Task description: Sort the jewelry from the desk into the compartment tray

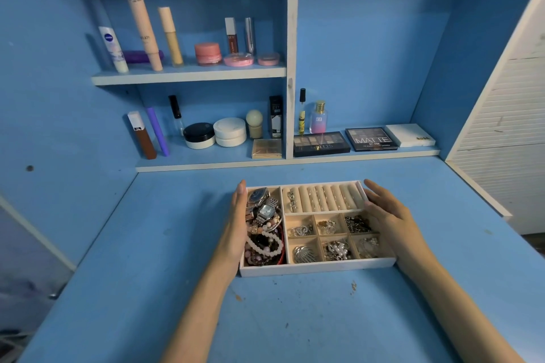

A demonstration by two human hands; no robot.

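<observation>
Head view: I see my left hand (pixel 237 222) and right hand (pixel 386 209), fingers straight and together, flanking the compartment tray (pixel 317 269) of jewelry (pixel 264 233).

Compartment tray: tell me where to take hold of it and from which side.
Take the compartment tray by its two short end walls, left hand from the left, right hand from the right. It is wide, shallow and loaded, so holding both ends level likely keeps the jewelry in its compartments.
</observation>
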